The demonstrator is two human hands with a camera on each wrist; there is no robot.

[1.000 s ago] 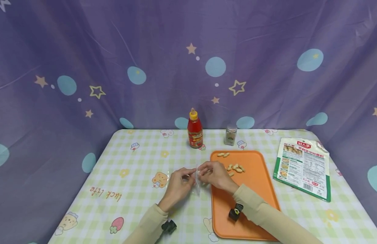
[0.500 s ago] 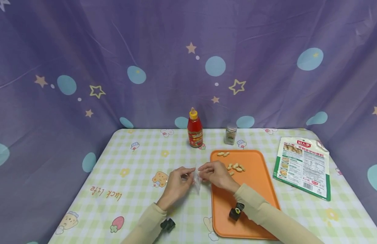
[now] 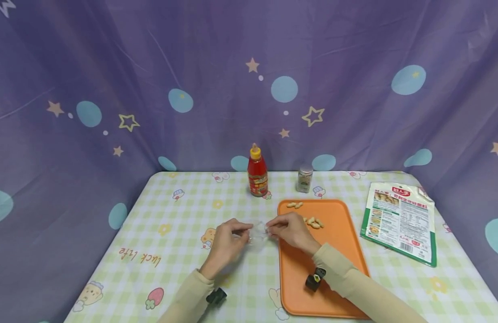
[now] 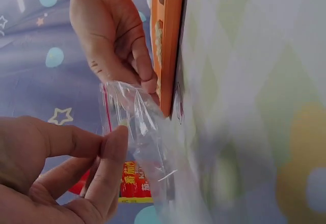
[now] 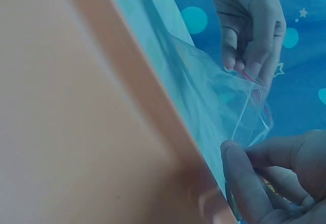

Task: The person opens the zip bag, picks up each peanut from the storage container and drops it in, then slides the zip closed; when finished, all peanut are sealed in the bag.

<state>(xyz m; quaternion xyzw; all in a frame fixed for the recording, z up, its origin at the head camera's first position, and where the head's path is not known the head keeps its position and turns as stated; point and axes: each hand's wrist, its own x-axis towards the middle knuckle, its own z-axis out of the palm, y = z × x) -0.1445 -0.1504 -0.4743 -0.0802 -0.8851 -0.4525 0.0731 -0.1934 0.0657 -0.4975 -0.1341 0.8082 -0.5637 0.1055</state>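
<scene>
A clear plastic zip bag (image 3: 257, 237) hangs between both hands, left of the orange tray. My left hand (image 3: 227, 242) pinches one side of its mouth between thumb and fingers. On the opposite side, my right hand (image 3: 292, 231) pinches the other edge, over the tray's left rim. In the left wrist view the bag (image 4: 147, 137) shows a red strip along its top, and its body drops down above the tablecloth. The right wrist view shows the bag's mouth (image 5: 249, 107) spread between the fingers of both hands. No contents show inside the bag.
The orange tray (image 3: 333, 269) holds several peanuts (image 3: 315, 223), partly hidden behind my right hand. Behind stand a red sauce bottle (image 3: 258, 177) with a yellow cap and a small spice jar (image 3: 305, 180). A white and green food packet (image 3: 401, 222) lies at the right.
My hands have drawn slightly apart, the left one moving left and the right one a little right. The bag's mouth, narrow before, is now spread wider between them.
</scene>
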